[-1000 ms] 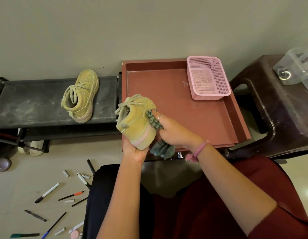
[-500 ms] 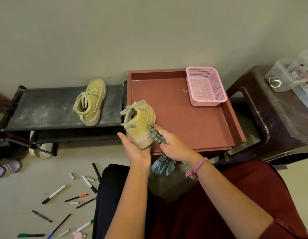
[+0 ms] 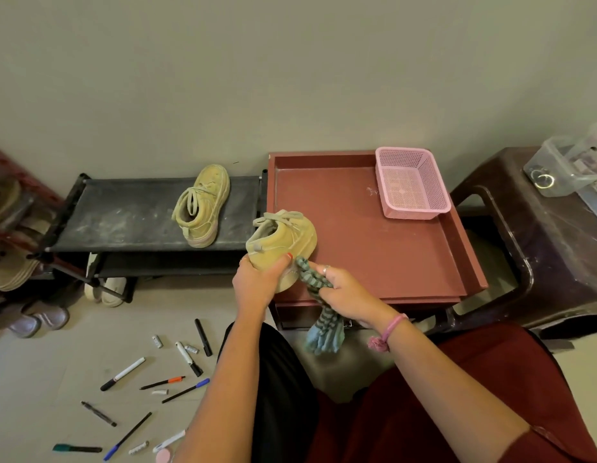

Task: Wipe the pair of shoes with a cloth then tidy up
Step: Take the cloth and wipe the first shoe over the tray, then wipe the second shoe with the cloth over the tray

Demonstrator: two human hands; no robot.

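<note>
My left hand [image 3: 258,285] grips a yellow-green shoe [image 3: 281,240] by its heel, over the front left corner of the red tray [image 3: 374,248]. My right hand [image 3: 344,292] holds a blue-grey striped cloth [image 3: 319,305] and presses it against the shoe's sole edge; the cloth's loose end hangs below the hand. The second yellow-green shoe [image 3: 201,205] lies on the black shoe rack [image 3: 123,215] to the left.
A pink mesh basket [image 3: 411,182] stands in the tray's back right corner. A dark brown stool [image 3: 537,248] with a clear plastic box [image 3: 571,165] is on the right. Several pens and markers [image 3: 150,379] lie scattered on the floor; other footwear [image 3: 36,319] sits by the rack.
The shoe has turned so its heel faces me, with my left hand now round the heel. My right hand with the cloth slid down toward the sole. The view shifted.
</note>
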